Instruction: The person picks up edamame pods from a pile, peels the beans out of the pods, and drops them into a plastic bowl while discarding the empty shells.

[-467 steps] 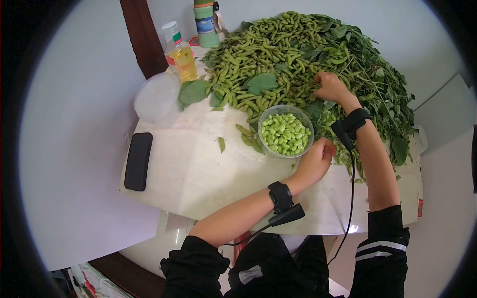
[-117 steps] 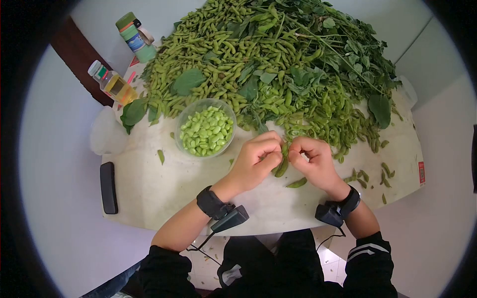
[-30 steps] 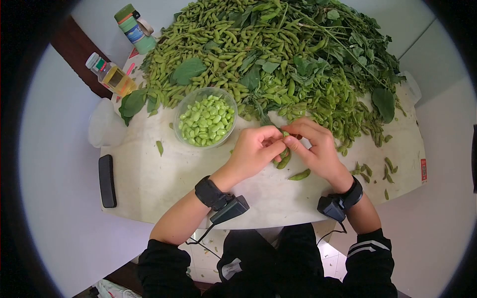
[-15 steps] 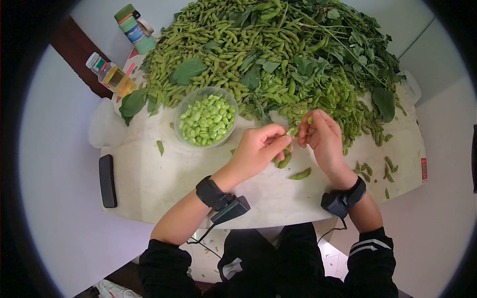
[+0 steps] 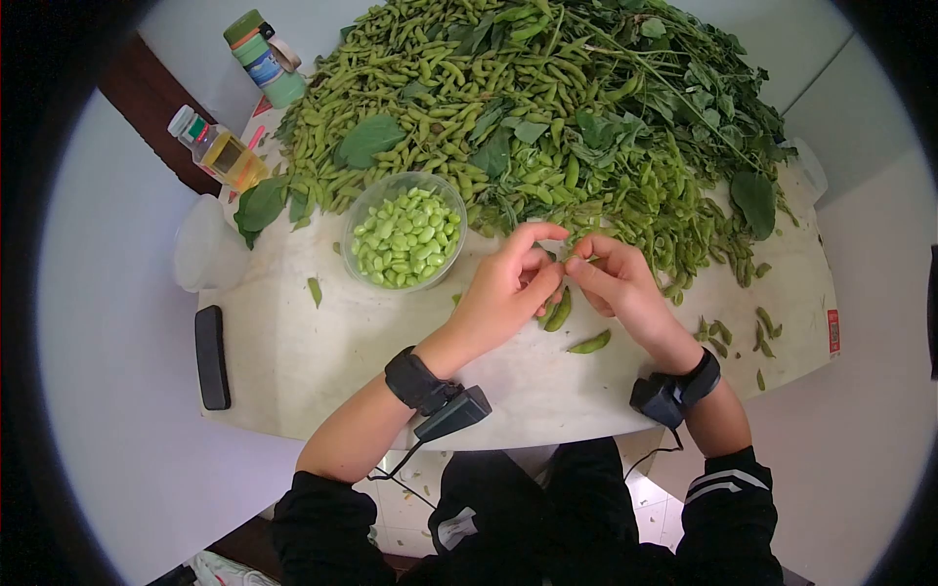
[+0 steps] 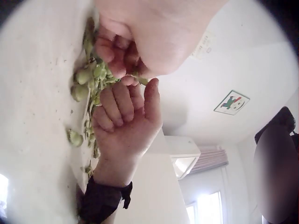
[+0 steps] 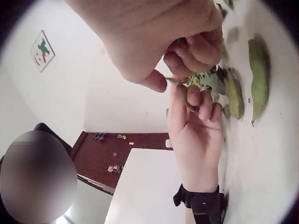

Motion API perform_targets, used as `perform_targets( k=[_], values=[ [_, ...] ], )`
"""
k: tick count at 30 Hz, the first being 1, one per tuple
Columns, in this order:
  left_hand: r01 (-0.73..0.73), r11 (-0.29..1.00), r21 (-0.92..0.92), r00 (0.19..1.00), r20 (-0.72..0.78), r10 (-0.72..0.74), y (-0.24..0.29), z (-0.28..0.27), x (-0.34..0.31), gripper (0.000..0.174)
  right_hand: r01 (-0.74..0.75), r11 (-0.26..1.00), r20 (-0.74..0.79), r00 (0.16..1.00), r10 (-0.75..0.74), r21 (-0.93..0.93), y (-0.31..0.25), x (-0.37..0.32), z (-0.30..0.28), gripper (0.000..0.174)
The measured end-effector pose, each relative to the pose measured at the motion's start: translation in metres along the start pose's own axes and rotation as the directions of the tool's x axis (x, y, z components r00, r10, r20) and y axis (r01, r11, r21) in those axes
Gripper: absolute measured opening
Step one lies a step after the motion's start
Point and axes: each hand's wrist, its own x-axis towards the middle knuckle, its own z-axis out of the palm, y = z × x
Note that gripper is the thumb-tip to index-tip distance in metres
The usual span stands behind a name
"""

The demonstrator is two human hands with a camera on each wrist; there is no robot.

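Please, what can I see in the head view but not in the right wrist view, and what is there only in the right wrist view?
Only the head view: the bowl of beans, the phone, the bottle and the flask.

Only the right wrist view: the framed picture on the wall.

Both: the left hand and right hand close together, and pods lying on the table.
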Motion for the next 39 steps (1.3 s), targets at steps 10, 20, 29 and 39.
perform_targets(
  k=[10, 20, 29, 39],
  values=[
    [-0.043, 0.999, -0.031, 0.995, -0.095, 0.040, 0.002, -0.001, 0.000, 0.023, 0.161, 0.797, -0.418, 0.900, 0.124, 0.582, -0.008, 0.001, -0.012, 0.034],
    [-0.086, 0.995, -0.043, 0.984, -0.157, 0.079, 0.006, -0.002, 0.000, 0.028, -0.019, 0.914, 0.142, 0.986, 0.083, -0.405, -0.009, -0.007, 0.004, 0.029],
    [-0.097, 0.994, -0.054, 0.985, -0.149, 0.088, 0.004, -0.001, 0.000, 0.020, -0.021, 0.830, 0.086, 0.993, 0.083, -0.558, -0.008, -0.007, 0.000, 0.019],
    [-0.226, 0.965, 0.131, 0.954, -0.171, 0.246, -0.007, 0.002, 0.005, 0.018, 0.082, 0.879, -0.109, 0.983, -0.150, -0.470, -0.009, -0.005, 0.000, 0.011]
  ],
)
